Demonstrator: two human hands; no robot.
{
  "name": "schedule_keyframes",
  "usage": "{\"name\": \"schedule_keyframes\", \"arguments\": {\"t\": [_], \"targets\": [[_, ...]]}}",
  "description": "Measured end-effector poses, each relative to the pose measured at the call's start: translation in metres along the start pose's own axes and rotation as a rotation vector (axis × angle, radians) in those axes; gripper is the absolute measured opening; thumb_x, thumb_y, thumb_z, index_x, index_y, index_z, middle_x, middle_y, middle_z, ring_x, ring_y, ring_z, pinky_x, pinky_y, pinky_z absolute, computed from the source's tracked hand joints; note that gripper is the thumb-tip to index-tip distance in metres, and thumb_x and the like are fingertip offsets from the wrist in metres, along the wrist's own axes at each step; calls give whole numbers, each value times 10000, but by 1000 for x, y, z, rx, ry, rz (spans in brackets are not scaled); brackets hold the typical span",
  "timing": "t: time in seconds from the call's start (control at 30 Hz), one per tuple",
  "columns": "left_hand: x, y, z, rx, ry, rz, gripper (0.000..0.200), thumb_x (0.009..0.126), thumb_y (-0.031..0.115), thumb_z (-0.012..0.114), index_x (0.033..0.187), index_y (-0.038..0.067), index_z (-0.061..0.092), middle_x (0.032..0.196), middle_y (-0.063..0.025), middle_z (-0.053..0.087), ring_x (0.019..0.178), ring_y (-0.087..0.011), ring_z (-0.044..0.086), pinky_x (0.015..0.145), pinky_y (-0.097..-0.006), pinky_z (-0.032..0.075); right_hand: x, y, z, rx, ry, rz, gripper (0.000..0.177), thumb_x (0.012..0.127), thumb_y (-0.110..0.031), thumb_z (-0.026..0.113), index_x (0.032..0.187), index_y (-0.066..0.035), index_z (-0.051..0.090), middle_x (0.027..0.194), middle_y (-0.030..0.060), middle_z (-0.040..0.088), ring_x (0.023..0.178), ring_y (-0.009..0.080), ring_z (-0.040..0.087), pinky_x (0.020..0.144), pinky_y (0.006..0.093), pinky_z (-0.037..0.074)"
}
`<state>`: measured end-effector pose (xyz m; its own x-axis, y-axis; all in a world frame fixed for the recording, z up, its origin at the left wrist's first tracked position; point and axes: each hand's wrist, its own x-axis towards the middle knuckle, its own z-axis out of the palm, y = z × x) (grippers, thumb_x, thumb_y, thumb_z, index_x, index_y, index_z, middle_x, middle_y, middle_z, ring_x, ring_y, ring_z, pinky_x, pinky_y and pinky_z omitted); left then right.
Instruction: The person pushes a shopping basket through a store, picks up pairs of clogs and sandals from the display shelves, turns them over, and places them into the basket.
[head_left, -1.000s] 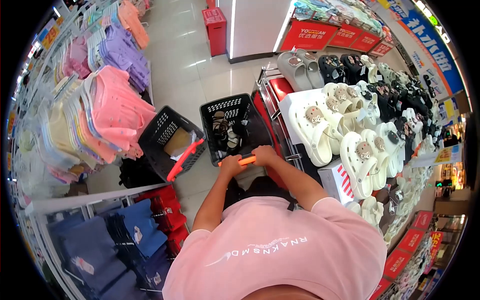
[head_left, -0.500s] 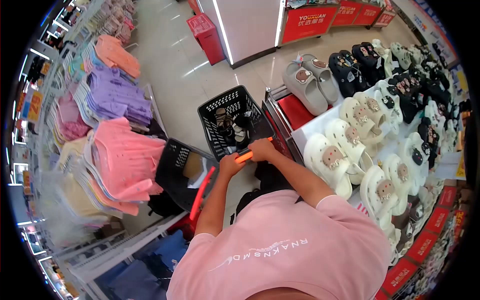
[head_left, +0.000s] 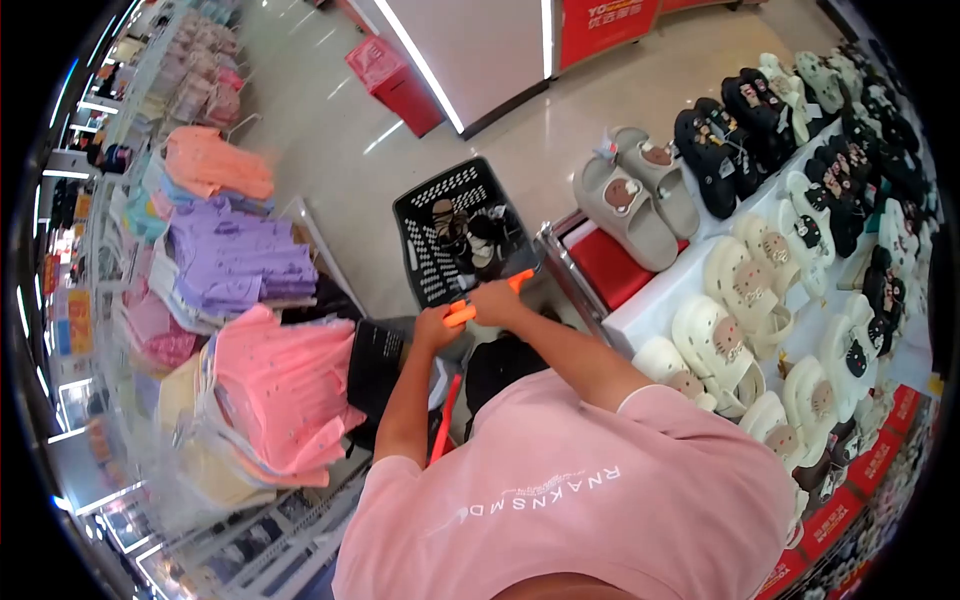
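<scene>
My left hand (head_left: 436, 327) and my right hand (head_left: 496, 303) are both closed around the orange and black handle (head_left: 461, 314) of a black basket cart. The right hand sits a little farther forward on the bar. Ahead of the hands is the perforated black basket (head_left: 412, 245), with strappy footwear (head_left: 482, 245) inside it. Its near edge is partly covered by my hands. Beside my left forearm is a second black basket (head_left: 376, 362) with a red handle (head_left: 446, 418), partly hidden by hanging clothes and my arm.
Racks of children's clothes, among them a pink top (head_left: 275, 385) and a purple top (head_left: 235, 255), line the left. A display of clogs (head_left: 715, 340) stands on the right, with grey slides (head_left: 628, 210) at its corner. Ahead are a red bin (head_left: 398, 88) and a white lit column (head_left: 480, 50).
The view has shifted forward along the aisle. The second basket now lies nearer my left arm and more hidden by the pink clothes. Both hands keep their hold on the handle.
</scene>
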<state>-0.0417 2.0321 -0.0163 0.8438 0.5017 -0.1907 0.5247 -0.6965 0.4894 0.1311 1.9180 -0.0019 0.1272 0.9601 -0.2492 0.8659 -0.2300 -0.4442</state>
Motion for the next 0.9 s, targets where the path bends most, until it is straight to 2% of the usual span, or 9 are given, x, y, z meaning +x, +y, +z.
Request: {"name": "schedule_keyframes", "arguments": {"t": [0.13, 0.23, 0.33, 0.5, 0.73, 0.77, 0.9], "targets": [[31, -23, -21, -38, -26, 65, 342, 654, 382, 760, 808, 86, 689, 714, -158, 668, 699, -385, 657, 649, -482, 535, 31, -3, -22, 73, -190, 54, 247, 716, -281, 663, 857, -92, 735, 872, 130, 724, 814, 305, 710, 709, 447, 558], [59, -49, -35, 16, -70, 126, 330, 655, 392, 755, 762, 91, 672, 698, -155, 662, 676, -381, 652, 625, -480, 532, 58, -8, -28, 77, -146, 61, 244, 726, -271, 630, 857, -89, 727, 854, 150, 718, 804, 339, 702, 703, 459, 559], [89, -74, -56, 1, -78, 225, 337, 660, 411, 755, 752, 97, 671, 686, -150, 658, 664, -379, 649, 611, -475, 530, 94, -12, -31, 125, -252, 173, 286, 724, -276, 653, 892, -61, 738, 936, 155, 723, 860, 320, 708, 745, 446, 561], [149, -95, -93, -23, -112, 401, 350, 649, 418, 760, 739, 92, 670, 720, -121, 677, 660, -350, 658, 591, -454, 524, 148, -6, -32, 231, -287, 291, 327, 718, -304, 621, 881, -44, 736, 927, 191, 718, 887, 356, 694, 752, 472, 552], [248, -129, -126, 23, -215, 555, 329, 621, 414, 740, 728, 116, 653, 669, -105, 657, 659, -344, 661, 603, -453, 534, 209, 4, -53, 331, -181, 424, 350, 725, -327, 627, 919, -57, 737, 906, 179, 717, 880, 376, 685, 763, 485, 545], [264, -132, -128, 71, -248, 569, 348, 614, 418, 752, 812, 133, 728, 677, -112, 673, 645, -339, 661, 596, -449, 541, 220, 9, -52, 345, -197, 465, 354, 727, -343, 642, 932, -71, 736, 882, 175, 714, 869, 376, 685, 755, 483, 546], [316, -128, -145, 85, -259, 665, 361, 601, 424, 768, 796, 123, 719, 698, -116, 679, 665, -348, 663, 626, -451, 548, 241, 20, -81, 376, -85, 525, 338, 741, -332, 636, 927, -67, 732, 883, 175, 713, 860, 371, 686, 741, 475, 548]]}}
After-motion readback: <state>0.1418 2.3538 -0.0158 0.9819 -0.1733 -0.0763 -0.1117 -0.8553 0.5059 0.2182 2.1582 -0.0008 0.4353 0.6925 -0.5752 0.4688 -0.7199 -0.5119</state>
